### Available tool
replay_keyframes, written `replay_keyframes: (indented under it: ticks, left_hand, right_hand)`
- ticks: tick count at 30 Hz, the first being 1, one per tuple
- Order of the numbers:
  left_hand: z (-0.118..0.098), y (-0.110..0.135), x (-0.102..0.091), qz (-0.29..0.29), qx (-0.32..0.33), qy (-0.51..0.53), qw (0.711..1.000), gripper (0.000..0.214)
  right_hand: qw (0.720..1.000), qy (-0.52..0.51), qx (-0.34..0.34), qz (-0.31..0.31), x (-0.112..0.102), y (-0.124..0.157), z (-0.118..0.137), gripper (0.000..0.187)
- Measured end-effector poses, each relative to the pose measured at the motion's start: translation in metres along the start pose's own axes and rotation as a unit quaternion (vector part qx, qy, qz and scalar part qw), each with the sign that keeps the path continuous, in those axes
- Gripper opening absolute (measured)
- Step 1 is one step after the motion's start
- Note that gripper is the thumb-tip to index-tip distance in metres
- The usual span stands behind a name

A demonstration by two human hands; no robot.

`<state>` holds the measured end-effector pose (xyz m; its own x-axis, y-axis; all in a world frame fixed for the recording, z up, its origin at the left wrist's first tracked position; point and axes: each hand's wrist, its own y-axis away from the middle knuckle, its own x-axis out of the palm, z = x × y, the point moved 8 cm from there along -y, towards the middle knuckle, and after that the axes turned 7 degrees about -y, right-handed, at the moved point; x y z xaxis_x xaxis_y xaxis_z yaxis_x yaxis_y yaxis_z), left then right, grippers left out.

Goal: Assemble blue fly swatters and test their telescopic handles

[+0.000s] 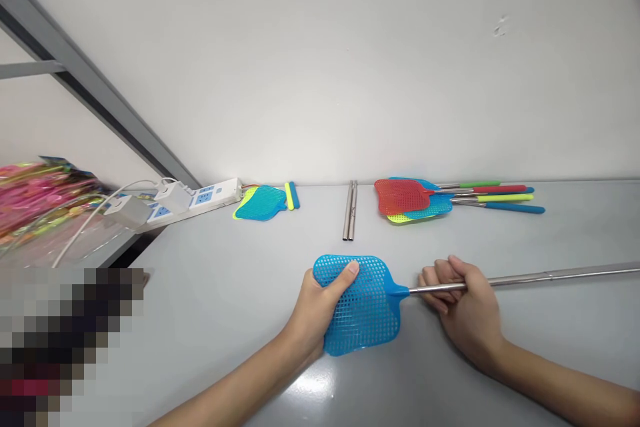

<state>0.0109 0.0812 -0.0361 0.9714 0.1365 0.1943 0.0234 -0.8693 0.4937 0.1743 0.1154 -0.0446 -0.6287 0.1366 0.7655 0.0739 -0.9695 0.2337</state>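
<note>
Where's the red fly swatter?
In the head view, the red swatter lies right of centre, on top of other swatters, right of the silver tubes and beyond the right hand.

Rod (570, 274): far end cut off at picture's right edge | Left hand (314, 303): fingers hidden behind blue swatter (367, 320) | Tube (353, 213) near back edge of tabletop (240, 293): marking too small to read | Same edge, rightward: yellow swatter (399, 219) mostly covered by others | Tabletop's left edge: near part lost under pixelation (60, 347) | Packets (35, 203): cut off left

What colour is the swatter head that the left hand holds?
The swatter head is blue, best seen in the head view.
</note>
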Motion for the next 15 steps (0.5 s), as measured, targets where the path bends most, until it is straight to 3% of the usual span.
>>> replay_keyframes:
  ticks: [9,15]
  left_hand:
    - [0.000,0.000,0.002,-0.017,0.006,0.004,1.000,0.025]
    - [-0.006,-0.001,0.004,0.033,0.004,0.003,0.999,0.025]
  right_hand:
    - [0.995,0.087,0.036,0.043,0.011,0.004,-0.017,0.040]
    - [0.984,0.134,0.047,0.111,0.018,0.002,-0.020,0.042]
